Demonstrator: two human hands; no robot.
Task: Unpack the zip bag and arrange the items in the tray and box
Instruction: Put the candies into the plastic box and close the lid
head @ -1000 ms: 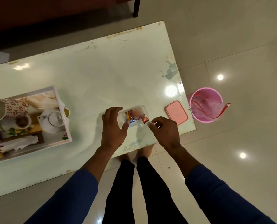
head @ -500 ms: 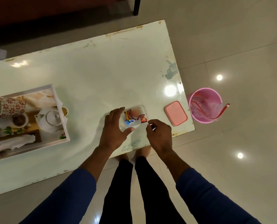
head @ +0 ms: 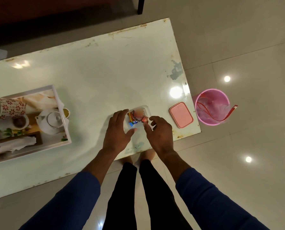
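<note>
A small clear plastic box (head: 144,108) sits near the table's front edge and holds several wrapped candies (head: 132,119). My left hand (head: 117,131) grips the box's left side, fingers over its rim and thumb along its near edge. My right hand (head: 160,131) is at the box's right rim, where thumb and forefinger pinch a red wrapped candy (head: 144,120). The box's pink lid (head: 181,114) lies to the right. The white tray (head: 62,130) at the left carries a teapot (head: 51,121), a flowered mug (head: 8,107) and packets. The zip bag (head: 219,112) lies in a pink bin.
The pink bin (head: 205,121) stands on the floor just past the table's right end. The table's front edge (head: 138,151) runs close under my wrists. A small cup (head: 66,112) sits against the tray's right wall. A dark furniture leg (head: 141,5) stands beyond the far edge.
My right hand has moved left to the box's right rim and closed around the red candy. My left hand has stayed on the box, its fingers spreading slightly.
</note>
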